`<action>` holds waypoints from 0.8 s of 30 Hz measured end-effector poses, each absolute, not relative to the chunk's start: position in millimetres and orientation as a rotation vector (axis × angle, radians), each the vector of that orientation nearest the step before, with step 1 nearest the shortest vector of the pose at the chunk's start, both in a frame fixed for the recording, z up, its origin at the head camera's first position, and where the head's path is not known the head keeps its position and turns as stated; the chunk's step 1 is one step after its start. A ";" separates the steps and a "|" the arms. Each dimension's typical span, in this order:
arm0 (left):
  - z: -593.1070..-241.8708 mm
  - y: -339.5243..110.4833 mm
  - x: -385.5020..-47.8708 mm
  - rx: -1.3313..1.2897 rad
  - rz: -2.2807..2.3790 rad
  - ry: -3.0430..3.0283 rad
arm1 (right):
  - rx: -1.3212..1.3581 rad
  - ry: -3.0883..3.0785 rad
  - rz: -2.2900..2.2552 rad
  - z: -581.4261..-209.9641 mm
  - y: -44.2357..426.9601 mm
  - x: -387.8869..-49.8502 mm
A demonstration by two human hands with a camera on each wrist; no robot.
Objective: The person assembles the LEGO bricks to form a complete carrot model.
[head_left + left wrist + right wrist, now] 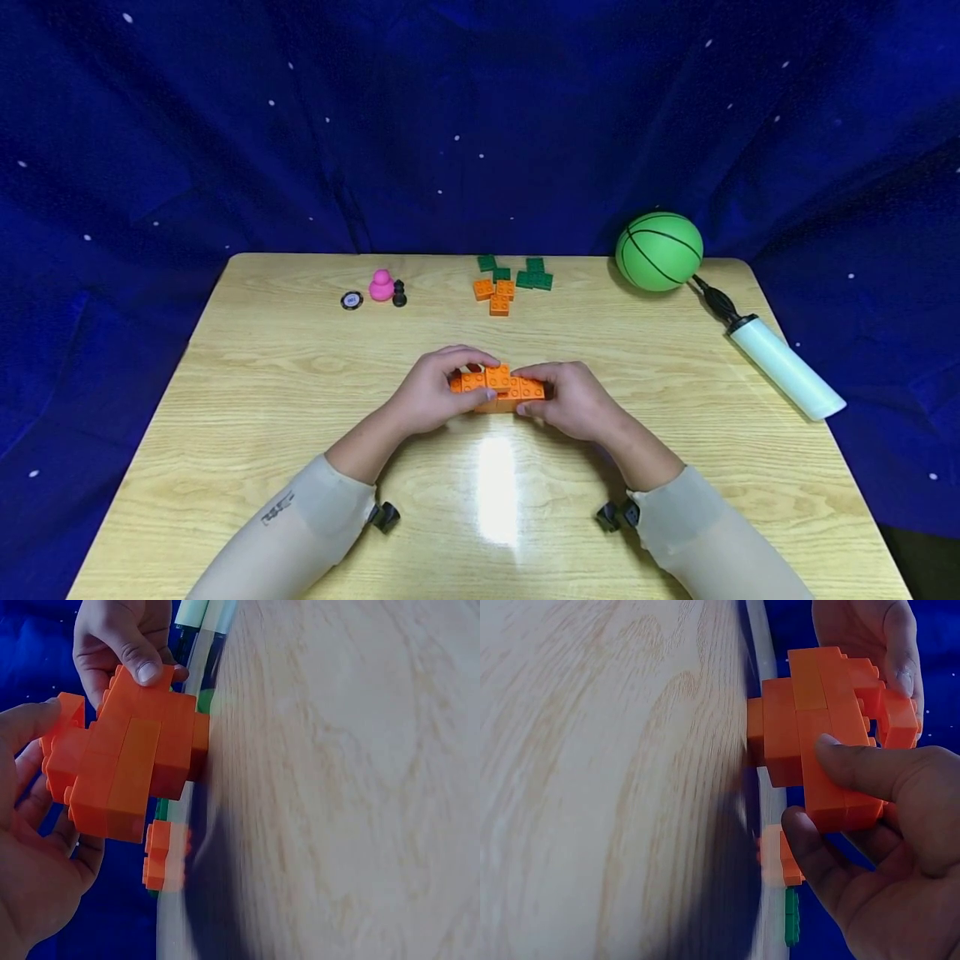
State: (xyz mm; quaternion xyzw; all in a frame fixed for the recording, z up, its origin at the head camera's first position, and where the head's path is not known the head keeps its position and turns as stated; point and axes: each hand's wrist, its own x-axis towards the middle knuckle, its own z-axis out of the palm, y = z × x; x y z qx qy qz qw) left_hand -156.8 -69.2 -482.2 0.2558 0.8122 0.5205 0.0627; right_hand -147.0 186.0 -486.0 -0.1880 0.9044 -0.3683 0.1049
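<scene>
At the middle of the table, both hands are at a stepped build of orange toy bricks (507, 406). My left hand (437, 390) pinches a single orange brick (497, 376) between thumb and fingers at the top of the build. In the right wrist view this orange brick (898, 718) sits above the build's studs; whether it is pressed on, I cannot tell. My right hand (576, 402) grips the build's right end, its thumb on the near side, as the right wrist view shows. The build (124, 757) narrows toward its base. Fingers hide parts of both ends.
Behind the hands lie loose orange bricks (499, 306) and several green bricks (535, 280). At the back left are a poker chip (352, 300), a pink duck (381, 287) and a black chess pawn (400, 294). Back right: a green ball (660, 252) and hand pump (783, 365).
</scene>
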 end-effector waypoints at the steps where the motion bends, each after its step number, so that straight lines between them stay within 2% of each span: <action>1: -482.4 -68.7 -156.5 0.769 1.573 2.454 | -0.555 2.664 -1.089 -486.0 186.2 -146.9; 24: -494.2 -66.1 -149.9 0.739 1.531 2.490 | -0.554 2.659 -1.098 -484.4 185.8 -146.3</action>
